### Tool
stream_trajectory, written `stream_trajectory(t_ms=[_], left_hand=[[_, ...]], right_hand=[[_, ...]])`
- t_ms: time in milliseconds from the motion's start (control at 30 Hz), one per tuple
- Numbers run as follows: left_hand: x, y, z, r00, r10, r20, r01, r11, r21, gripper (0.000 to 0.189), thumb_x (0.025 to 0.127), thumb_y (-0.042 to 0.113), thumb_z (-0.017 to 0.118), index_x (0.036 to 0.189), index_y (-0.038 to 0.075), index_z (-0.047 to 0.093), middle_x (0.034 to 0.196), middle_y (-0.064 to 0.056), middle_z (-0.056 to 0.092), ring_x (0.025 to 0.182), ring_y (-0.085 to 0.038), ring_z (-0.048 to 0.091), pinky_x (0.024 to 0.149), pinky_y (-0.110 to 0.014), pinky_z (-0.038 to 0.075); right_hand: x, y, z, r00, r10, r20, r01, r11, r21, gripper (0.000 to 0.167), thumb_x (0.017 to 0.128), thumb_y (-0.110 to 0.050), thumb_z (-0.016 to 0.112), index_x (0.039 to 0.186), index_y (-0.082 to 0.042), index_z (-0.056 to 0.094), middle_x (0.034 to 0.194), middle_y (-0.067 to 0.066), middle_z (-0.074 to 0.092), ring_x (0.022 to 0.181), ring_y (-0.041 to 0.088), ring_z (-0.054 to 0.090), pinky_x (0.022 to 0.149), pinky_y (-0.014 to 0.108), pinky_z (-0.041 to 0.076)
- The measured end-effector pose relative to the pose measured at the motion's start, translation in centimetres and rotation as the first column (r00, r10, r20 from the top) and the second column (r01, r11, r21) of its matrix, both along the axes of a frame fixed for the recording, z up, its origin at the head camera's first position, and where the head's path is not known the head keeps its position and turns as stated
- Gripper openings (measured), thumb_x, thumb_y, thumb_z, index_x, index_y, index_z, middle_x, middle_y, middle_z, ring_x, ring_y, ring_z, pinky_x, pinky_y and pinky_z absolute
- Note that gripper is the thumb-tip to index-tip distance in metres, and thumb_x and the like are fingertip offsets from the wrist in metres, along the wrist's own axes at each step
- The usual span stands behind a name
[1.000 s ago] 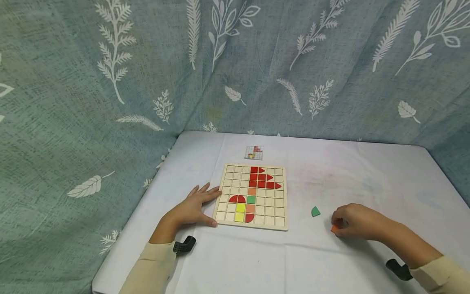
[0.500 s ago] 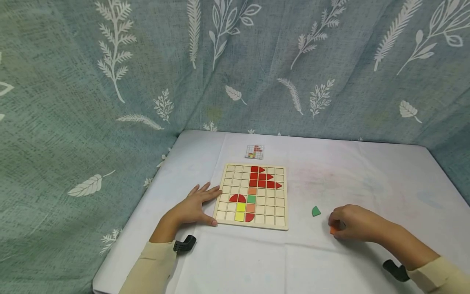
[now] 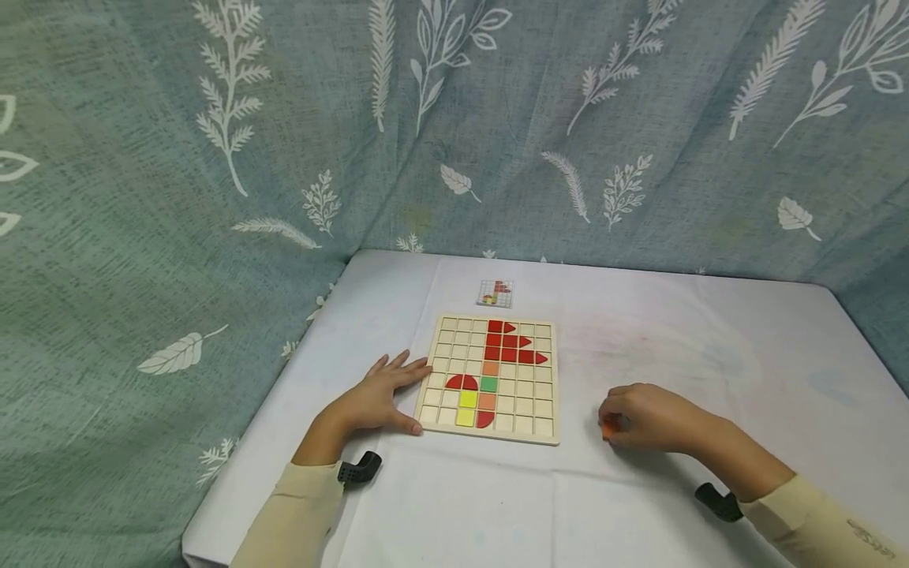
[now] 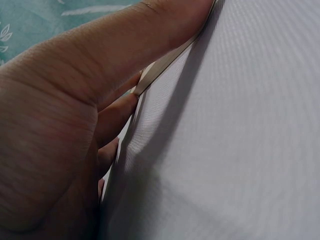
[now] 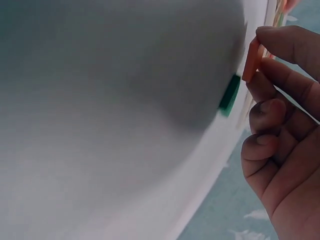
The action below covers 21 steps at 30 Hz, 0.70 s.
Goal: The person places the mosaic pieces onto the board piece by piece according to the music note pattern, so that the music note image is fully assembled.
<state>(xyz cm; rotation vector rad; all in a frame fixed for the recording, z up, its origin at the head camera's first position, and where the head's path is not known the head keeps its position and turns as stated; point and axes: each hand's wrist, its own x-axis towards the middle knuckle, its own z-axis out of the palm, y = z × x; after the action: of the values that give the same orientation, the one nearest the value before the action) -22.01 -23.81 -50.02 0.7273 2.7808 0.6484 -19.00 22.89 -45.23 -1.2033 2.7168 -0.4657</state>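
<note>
A wooden grid board [image 3: 529, 398] lies on the white cloth, bearing red, yellow, orange and green pieces. Spread fingers of my left hand [image 3: 374, 401] touch its left edge, with the thumb at the near left corner. To the right of the board, my right hand [image 3: 656, 420] pinches a flat orange piece [image 5: 253, 61] between thumb and fingers, just above the cloth. A green piece [image 5: 230, 96] lies on the cloth beside the orange one in the right wrist view; in the head view the right hand hides it.
Behind the board lies a small printed card [image 3: 495, 293] with a coloured grid pattern. A white cloth [image 3: 497, 505] covers the table. Blue-green leaf-patterned curtains [image 3: 525, 118] hang behind and on the left.
My right hand has moved left toward the board with the orange piece and now covers the green piece from the head view. My left hand stays at the board's edge.
</note>
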Motion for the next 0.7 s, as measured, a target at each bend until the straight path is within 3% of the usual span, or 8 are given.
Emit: stream_trajectory(t_ms=[267, 700], left_hand=[[0.1, 0.0, 0.1, 1.000, -0.007, -0.003, 0.007, 1.000, -0.008, 0.116, 0.055, 0.074, 0.077, 0.152, 0.024, 0.037, 0.157, 0.012, 0.026, 0.148, -0.020, 0.006, 0.117, -0.046, -0.004], [0.1, -0.2, 0.0, 1.000, -0.009, 0.005, 0.009, 1.000, -0.001, 0.117, 0.055, 0.076, 0.076, 0.152, 0.024, 0.037, 0.157, 0.012, 0.025, 0.148, -0.020, 0.005, 0.117, -0.046, -0.005]], right_hand=[[-1.0, -3.1, -0.3, 0.999, 0.045, -0.014, -0.046, 0.997, -0.054, 0.009, 0.080, -0.016, 0.077, 0.085, -0.018, 0.071, 0.076, -0.016, 0.056, 0.067, 0.004, 0.053, 0.061, 0.022, 0.049], [-2.4, -7.2, -0.6, 0.999, 0.044, 0.016, -0.042, 0.995, -0.088, 0.011, 0.081, -0.020, 0.076, 0.091, -0.019, 0.072, 0.081, -0.017, 0.056, 0.074, 0.006, 0.054, 0.069, 0.025, 0.050]])
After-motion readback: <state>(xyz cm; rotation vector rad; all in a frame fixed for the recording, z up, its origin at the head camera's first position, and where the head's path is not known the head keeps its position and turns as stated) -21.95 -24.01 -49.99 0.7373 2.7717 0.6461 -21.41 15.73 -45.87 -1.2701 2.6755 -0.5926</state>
